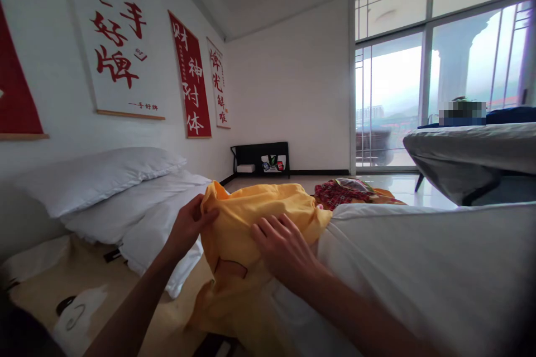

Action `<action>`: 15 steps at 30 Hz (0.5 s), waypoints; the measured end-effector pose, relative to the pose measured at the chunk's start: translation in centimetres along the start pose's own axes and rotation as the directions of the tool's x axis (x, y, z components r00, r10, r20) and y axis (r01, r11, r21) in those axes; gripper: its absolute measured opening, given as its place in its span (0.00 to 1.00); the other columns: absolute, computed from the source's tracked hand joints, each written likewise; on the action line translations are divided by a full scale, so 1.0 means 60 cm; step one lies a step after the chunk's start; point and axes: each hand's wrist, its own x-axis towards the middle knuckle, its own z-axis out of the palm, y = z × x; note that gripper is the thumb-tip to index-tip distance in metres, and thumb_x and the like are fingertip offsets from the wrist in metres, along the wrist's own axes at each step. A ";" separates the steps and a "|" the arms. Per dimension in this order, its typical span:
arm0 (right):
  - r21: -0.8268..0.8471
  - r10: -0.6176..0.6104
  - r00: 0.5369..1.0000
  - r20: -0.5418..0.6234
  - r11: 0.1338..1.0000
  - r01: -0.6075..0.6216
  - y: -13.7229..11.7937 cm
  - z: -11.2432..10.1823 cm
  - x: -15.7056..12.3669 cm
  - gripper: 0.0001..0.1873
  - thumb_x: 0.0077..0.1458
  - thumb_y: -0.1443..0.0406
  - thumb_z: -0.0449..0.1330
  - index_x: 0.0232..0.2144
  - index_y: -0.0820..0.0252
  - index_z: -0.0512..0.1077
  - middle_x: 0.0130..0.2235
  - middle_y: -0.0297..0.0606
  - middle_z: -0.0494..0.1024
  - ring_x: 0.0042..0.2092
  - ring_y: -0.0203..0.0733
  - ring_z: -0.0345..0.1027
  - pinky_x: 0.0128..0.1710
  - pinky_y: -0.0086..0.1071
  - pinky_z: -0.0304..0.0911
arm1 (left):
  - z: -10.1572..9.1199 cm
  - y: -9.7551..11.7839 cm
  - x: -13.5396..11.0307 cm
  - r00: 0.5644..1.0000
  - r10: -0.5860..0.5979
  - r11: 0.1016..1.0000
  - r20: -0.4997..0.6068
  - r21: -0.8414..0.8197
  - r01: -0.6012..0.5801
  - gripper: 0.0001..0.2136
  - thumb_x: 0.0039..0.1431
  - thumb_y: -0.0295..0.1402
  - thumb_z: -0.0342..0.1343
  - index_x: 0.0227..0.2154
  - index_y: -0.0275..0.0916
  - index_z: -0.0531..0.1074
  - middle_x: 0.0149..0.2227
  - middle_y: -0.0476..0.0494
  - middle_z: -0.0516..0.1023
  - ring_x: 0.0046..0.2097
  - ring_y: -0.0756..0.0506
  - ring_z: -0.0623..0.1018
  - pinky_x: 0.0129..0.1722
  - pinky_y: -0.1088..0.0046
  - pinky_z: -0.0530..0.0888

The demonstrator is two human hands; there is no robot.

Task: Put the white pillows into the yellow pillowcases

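A yellow cloth with a dark curved line printed on it is bunched up in front of me. Its exact kind is not clear. My left hand pinches its upper left corner between thumb and fingers. On the cloth's right part, my right hand has its fingers curled and pressed into the fabric, gripping it from above; the thumb is hidden. The cloth's right end lies against white padded bedding, and its lower end hangs over a patterned beige sheet.
White pillows are piled along the left wall. Beyond the yellow cloth lies a heap of red checked fabric. A low black rack stands at the back wall. Another grey-white bed is at right, before glass doors.
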 end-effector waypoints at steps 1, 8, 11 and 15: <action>-0.024 -0.028 1.000 0.000 0.999 0.028 -0.004 -0.006 0.000 0.08 0.54 0.74 0.55 0.29 0.58 0.62 0.30 0.34 0.68 0.31 0.42 0.58 0.34 0.37 0.48 | -0.003 -0.005 0.003 1.000 -0.008 1.000 0.004 0.004 0.008 0.16 0.49 0.42 0.64 0.32 0.37 0.67 0.29 0.52 0.67 0.33 0.49 0.69 0.33 0.77 0.69; -0.121 -0.106 0.994 -0.009 0.987 0.104 -0.024 -0.025 0.001 0.05 0.53 0.72 0.54 0.28 0.58 0.62 0.28 0.36 0.66 0.31 0.43 0.56 0.32 0.39 0.48 | -0.002 -0.015 0.009 1.000 -0.011 0.999 -0.004 0.049 0.011 0.18 0.52 0.46 0.61 0.37 0.37 0.69 0.32 0.49 0.70 0.35 0.48 0.71 0.33 0.75 0.70; -0.110 -0.126 0.991 0.048 0.985 0.130 -0.021 -0.014 -0.008 0.04 0.53 0.71 0.55 0.29 0.58 0.63 0.29 0.36 0.67 0.31 0.43 0.57 0.31 0.39 0.49 | -0.002 -0.006 0.003 0.999 -0.040 0.998 0.011 0.047 0.040 0.19 0.50 0.46 0.63 0.37 0.37 0.69 0.31 0.49 0.71 0.35 0.47 0.72 0.32 0.75 0.71; -0.098 -0.101 0.988 0.117 0.989 0.113 -0.009 0.001 -0.019 0.04 0.54 0.71 0.56 0.29 0.59 0.64 0.29 0.37 0.69 0.32 0.44 0.60 0.32 0.39 0.50 | -0.004 0.008 -0.008 0.994 -0.091 0.994 0.063 0.066 0.087 0.20 0.46 0.43 0.66 0.37 0.37 0.71 0.34 0.46 0.76 0.36 0.45 0.74 0.33 0.73 0.73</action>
